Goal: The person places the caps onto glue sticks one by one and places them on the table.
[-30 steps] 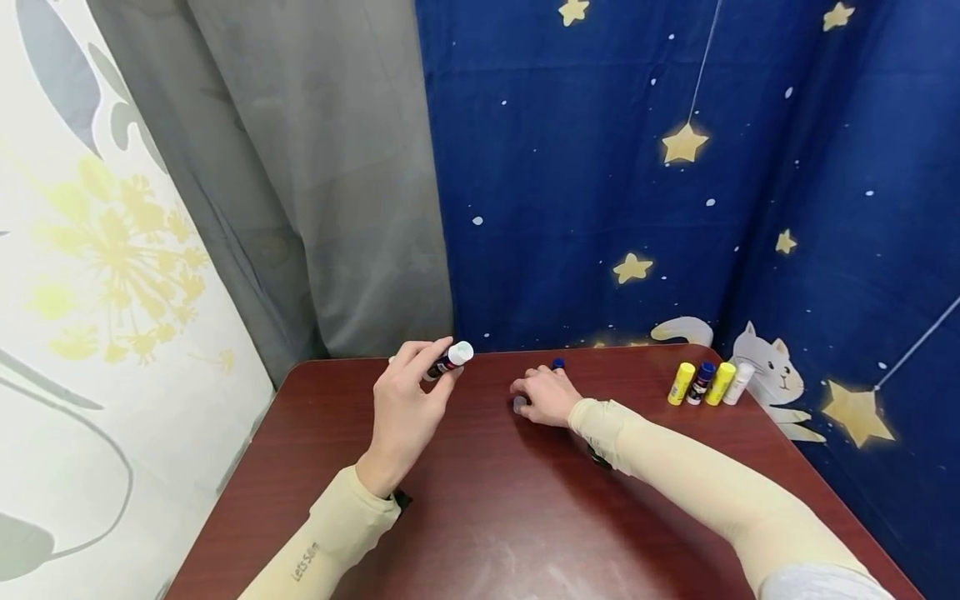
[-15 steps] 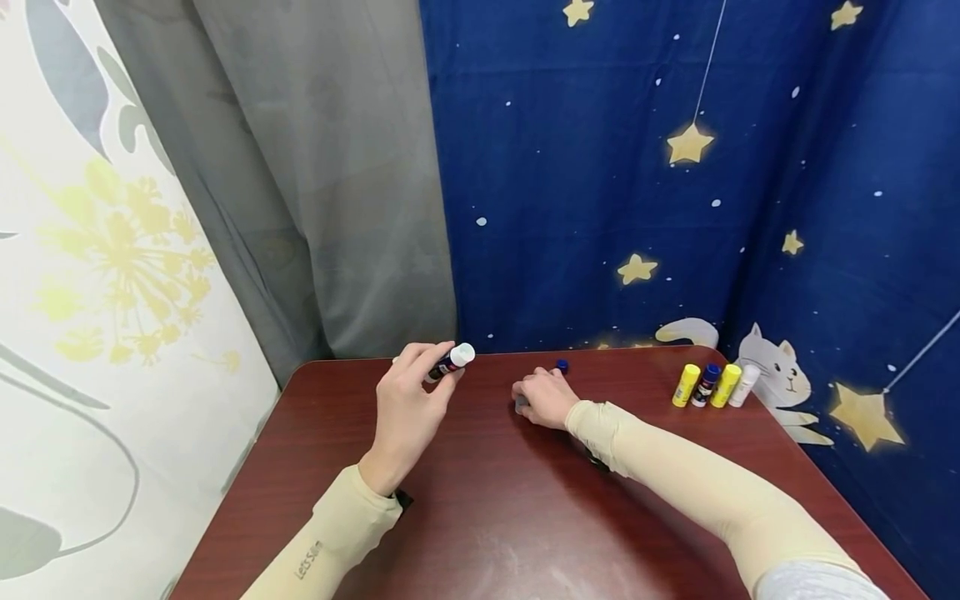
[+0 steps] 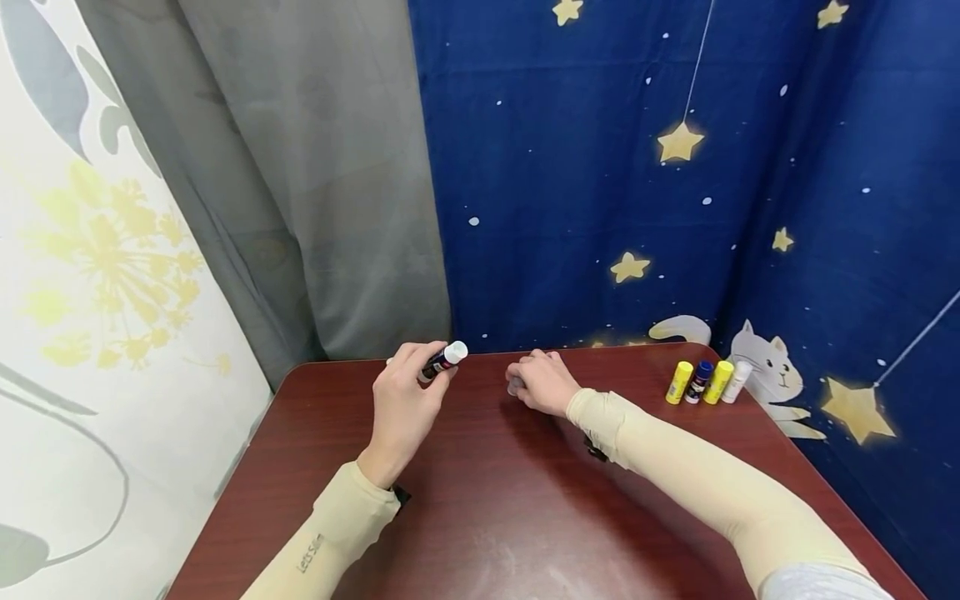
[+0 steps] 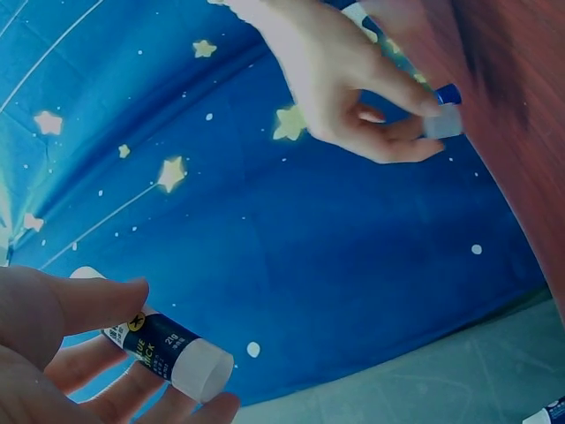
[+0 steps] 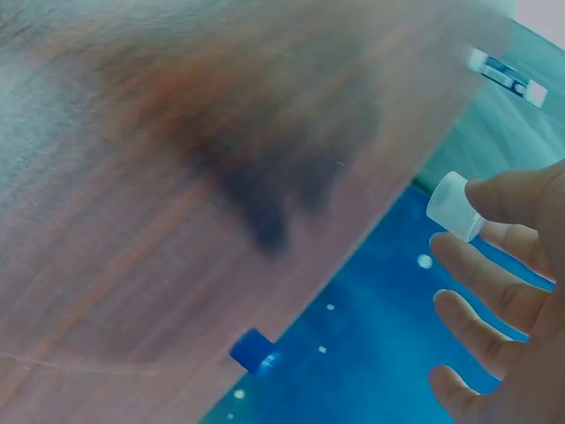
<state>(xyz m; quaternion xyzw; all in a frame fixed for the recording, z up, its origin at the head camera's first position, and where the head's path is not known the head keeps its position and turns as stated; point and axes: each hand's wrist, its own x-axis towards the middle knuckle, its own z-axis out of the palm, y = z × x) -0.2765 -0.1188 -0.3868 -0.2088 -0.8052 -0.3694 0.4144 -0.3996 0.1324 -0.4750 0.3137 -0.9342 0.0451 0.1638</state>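
My left hand (image 3: 408, 400) grips a glue stick (image 4: 163, 349) with a dark blue label and white ends. Its white end points right in the head view. Over the table's far part, my right hand (image 3: 546, 383) pinches a small translucent whitish cap (image 5: 454, 208) between thumb and index finger, the other fingers loosely spread in the right wrist view. A blue cap (image 5: 254, 352) stands near the table's far edge; the right hand hides it in the head view. The left wrist view shows this blue cap (image 4: 448, 94) just beyond the pinched one.
A row of several glue sticks, yellow, dark blue and white, stands at the far right, including a yellow one (image 3: 678, 383). Another dark-labelled stick (image 5: 508, 78) is at the far edge on the left. Curtains border the brown table (image 3: 480, 517).
My right hand has risen slightly and moved back, taking the translucent cap up from the table. The blue cap is now hidden behind it in the head view. The left hand stays nearly still.
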